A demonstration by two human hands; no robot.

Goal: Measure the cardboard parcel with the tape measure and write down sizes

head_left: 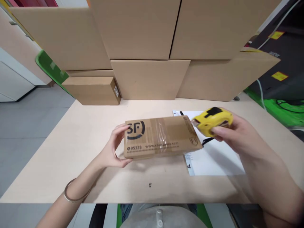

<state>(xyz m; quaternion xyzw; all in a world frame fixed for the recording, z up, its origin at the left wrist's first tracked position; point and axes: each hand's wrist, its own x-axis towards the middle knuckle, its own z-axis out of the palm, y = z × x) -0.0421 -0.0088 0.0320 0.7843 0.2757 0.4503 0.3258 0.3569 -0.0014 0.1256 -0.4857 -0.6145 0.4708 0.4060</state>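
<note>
Head view, the only one we have. The box (171, 135) is up off the table (99, 126), as we judge from the shadow beneath it, its right end over the white sheet (218, 161). Our left hand (114, 150) grips its left end, thumb low on the near side, fingers at the far corner. Our right hand (234, 131) is wrapped round a yellow tool (211, 122), whose tip sits close by the box's right end; whether they touch, we cannot tell.

Handling, as we judge it: light, since one hand bears it; stiff card, flat faces, square edges, likely to dent at the corners if squeezed. The clear tape (161, 134) round the middle shines and should be slicker than bare card. Contents hidden, so fragility unknown. Best hold: the short ends, or both long edges, clear of the tool's tip.
</note>
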